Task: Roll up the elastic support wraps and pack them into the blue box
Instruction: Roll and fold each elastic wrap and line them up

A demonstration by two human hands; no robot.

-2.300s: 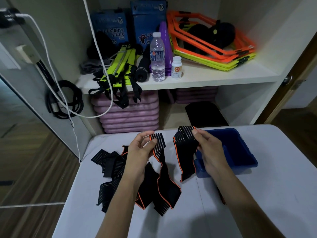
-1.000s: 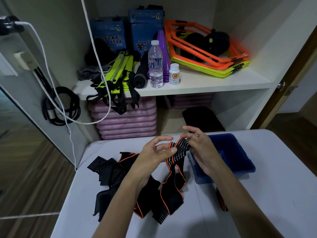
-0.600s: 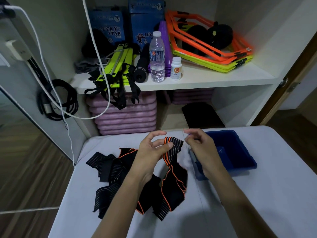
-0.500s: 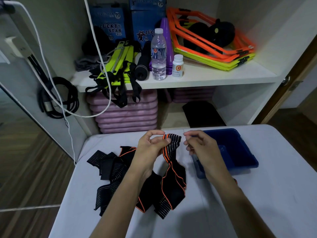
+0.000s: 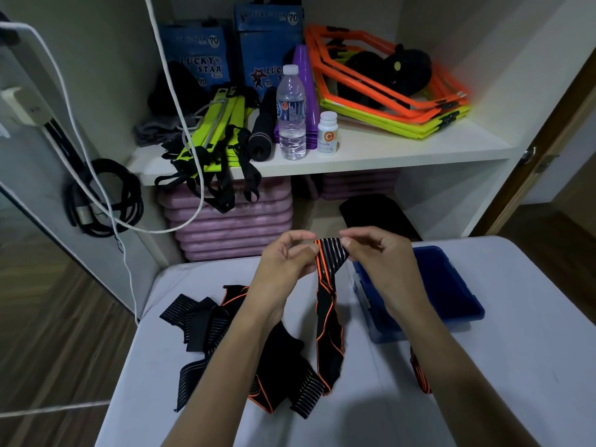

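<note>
A person is standing at a white surface (image 5: pixel 516 366), and both bare forearms are reaching forward from the bottom of the view. The left hand (image 5: pixel 283 269) and the right hand (image 5: pixel 383 262) are raised side by side above the surface, each pinching the top end of one black elastic support wrap (image 5: pixel 327 304) with orange edging. The left thumb and fingers are closing on the wrap's left edge, and the right fingertips are gripping its right edge, so the striped end is spreading between them. The rest of the wrap is hanging down and trailing onto the surface between the forearms.

A loose pile of further wraps (image 5: pixel 209 330), black with pale stripes and some orange trim, is lying on the surface to the left of and beneath the left forearm. Part of another orange-striped wrap (image 5: pixel 419 372) is peeking out from under the right forearm.

The blue box (image 5: pixel 451 285) is sitting on the surface just right of the right hand, partly hidden by it; its inside looks dark.

Behind the surface, a white shelf (image 5: pixel 403 150) is holding a water bottle (image 5: pixel 291 114), a small white pill bottle (image 5: pixel 328 133), orange and yellow hexagonal frames (image 5: pixel 403 104) and blue boxes marked "Lucky Star" (image 5: pixel 200 56). Pink mats (image 5: pixel 232 224) are stacked underneath.
</note>
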